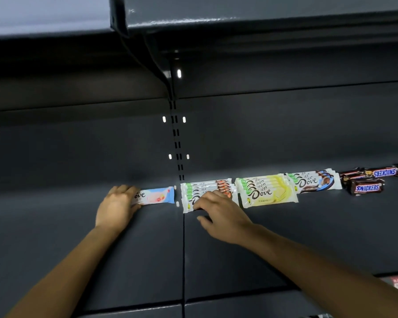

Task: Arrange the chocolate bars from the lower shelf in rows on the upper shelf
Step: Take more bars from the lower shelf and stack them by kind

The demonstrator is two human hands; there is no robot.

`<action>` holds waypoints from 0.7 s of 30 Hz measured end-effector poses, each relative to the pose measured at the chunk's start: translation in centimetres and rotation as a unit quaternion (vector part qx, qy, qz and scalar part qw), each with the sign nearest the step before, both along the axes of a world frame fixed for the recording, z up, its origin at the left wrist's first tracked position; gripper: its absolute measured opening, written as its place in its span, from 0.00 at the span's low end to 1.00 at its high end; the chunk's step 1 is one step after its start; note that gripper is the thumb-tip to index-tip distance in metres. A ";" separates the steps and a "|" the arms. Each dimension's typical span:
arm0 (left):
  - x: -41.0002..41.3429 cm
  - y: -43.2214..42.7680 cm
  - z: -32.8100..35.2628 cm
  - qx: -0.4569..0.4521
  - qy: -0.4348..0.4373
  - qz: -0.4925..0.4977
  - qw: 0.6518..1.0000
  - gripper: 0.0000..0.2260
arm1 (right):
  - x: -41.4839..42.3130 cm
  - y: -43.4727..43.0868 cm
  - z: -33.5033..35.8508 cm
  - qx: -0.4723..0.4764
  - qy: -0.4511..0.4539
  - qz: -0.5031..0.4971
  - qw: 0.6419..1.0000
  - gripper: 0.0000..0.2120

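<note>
- Shelf [285, 237]: dark grey painted metal, smooth, matt with faint sheen.
- Dove bars [265, 191]: glossy plastic-film wrappers, white and yellow.
- Snickers bars [367, 188]: shiny brown film wrappers, crimped ends.

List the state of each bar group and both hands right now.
left hand, grips the left end of the pink Dove bar
pink Dove bar, flat, single, leftmost in the row
right hand, fingers rest on the red Dove stack
red Dove stack, flat, fanned
yellow Dove stack, flat, untouched
blue Dove stack, flat, untouched
Snickers bars, loose, not lined up
</note>
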State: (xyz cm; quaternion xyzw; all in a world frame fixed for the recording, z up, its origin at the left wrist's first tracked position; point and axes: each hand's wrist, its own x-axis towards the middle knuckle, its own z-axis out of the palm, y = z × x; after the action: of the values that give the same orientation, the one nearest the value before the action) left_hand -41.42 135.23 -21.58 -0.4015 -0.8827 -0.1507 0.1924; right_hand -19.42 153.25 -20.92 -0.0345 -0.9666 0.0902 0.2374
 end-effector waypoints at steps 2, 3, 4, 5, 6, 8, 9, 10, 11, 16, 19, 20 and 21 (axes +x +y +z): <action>-0.4 0.6 -0.1 -0.008 -0.005 -0.021 1.000 0.17 | -0.1 -0.2 0.0 -0.004 0.006 0.001 1.000 0.12; -0.5 0.8 -0.2 -0.014 -0.007 -0.033 0.999 0.18 | -0.1 -0.2 0.0 -0.004 0.007 0.001 1.000 0.12; -0.7 1.1 -0.2 -0.021 -0.008 -0.045 0.999 0.19 | -0.1 -0.3 -0.1 -0.004 0.009 0.001 1.000 0.11; -0.8 1.3 -0.1 -0.030 -0.008 -0.054 0.998 0.19 | -0.1 -0.3 -0.1 -0.004 0.010 0.000 1.000 0.11; -1.0 1.5 -0.1 -0.036 -0.008 -0.060 0.997 0.20 | -0.1 -0.3 -0.1 -0.005 0.012 0.000 1.000 0.11; -1.5 1.6 0.0 -0.037 -0.013 -0.073 0.997 0.21 | 0.0 -0.2 -0.2 -0.005 0.018 0.000 1.000 0.10; -1.7 1.7 0.0 -0.034 -0.015 -0.078 0.996 0.20 | 0.0 -0.2 -0.3 -0.004 0.020 0.000 1.000 0.10; -1.8 1.7 0.1 -0.032 -0.013 -0.081 0.996 0.20 | 0.0 -0.2 -0.4 -0.004 0.021 0.000 1.000 0.10; -1.9 1.7 0.2 -0.034 -0.006 -0.081 0.996 0.19 | 0.0 -0.2 -0.4 -0.004 0.021 0.000 1.000 0.10; -1.7 1.8 0.2 -0.049 0.045 -0.068 0.995 0.17 | -0.3 -0.4 -0.6 -0.009 0.017 0.003 1.000 0.10; -1.6 1.8 -0.1 -0.048 0.054 -0.064 0.995 0.16 | -0.4 -0.3 -0.9 -0.006 0.008 -0.001 1.000 0.10; -1.6 1.9 -0.1 -0.049 0.056 -0.059 0.995 0.16 | -0.4 -0.2 -1.0 -0.006 0.006 -0.003 1.000 0.10; -1.5 1.9 -0.1 -0.050 0.058 -0.054 0.996 0.16 | -0.4 -0.2 -1.1 -0.007 0.003 -0.004 1.000 0.10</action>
State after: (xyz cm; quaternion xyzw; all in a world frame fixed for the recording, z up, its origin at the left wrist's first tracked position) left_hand -42.97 137.18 -21.67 -0.4657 -0.8535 -0.0934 0.2145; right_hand -19.82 153.02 -21.97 -0.0392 -0.9651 0.0958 0.2405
